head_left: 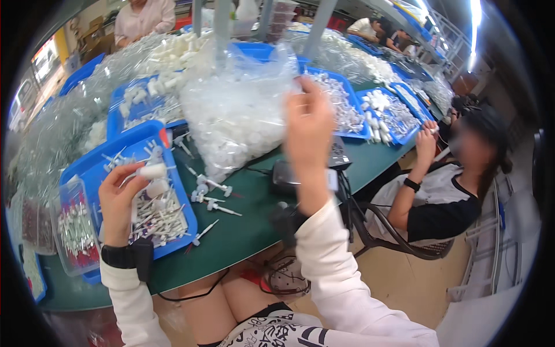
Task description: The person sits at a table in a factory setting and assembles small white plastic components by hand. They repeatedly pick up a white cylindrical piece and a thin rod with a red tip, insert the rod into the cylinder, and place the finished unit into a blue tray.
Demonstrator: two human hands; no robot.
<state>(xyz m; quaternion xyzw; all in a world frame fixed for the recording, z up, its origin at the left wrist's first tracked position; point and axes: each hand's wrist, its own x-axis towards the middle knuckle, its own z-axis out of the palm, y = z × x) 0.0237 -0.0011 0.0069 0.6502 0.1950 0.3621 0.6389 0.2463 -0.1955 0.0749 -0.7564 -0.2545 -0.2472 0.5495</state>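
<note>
My left hand (120, 194) pinches a small white plastic cylinder (152, 171) between thumb and fingers. It is above a blue tray (188, 217) heaped with thin white stick-like parts (159, 217). A large clear plastic bag (231, 110), filled with whitish translucent pieces, stands upright in front of me. My right hand (309, 124) is raised at the bag's right edge and smeared by motion; whether its fingers grip anything does not show. Several loose white parts with thin stems (213, 184) lie between bag and tray on the green tabletop (231, 231).
At the far left a clear plastic box (72, 263) holds small white parts. More blue trays (118, 118) of white parts stand behind the bag and to its right. A black device (286, 176) with cables sits right of the bag. A co-worker (445, 191) sits at right; others work farther back.
</note>
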